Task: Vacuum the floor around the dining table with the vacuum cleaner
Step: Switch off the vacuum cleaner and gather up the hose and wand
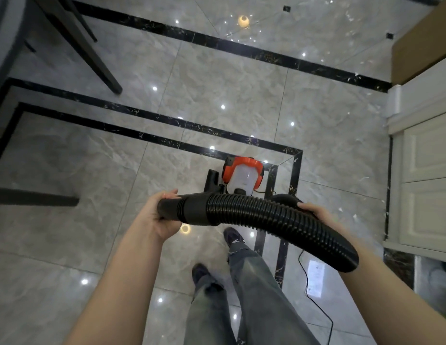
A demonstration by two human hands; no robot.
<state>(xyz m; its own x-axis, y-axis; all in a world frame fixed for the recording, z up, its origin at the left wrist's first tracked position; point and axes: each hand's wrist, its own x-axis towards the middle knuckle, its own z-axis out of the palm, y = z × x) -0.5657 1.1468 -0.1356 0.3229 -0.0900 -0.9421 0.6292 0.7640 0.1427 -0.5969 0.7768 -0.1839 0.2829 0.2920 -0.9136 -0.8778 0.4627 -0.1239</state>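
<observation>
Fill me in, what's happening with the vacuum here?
A person stands on the tiled floor holding a black ribbed hose in both hands: left hand on the cuff end, right hand further along. The orange vacuum cleaner sits on the floor ahead. Both hose ends look unattached, so no vacuuming yet.

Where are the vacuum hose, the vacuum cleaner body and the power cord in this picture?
hose [266, 211]: head view, middle of its ribbed black section.
vacuum cleaner [243, 174]: head view, on its clear canister.
power cord [314, 301]: head view, thin black line on the floor.
</observation>
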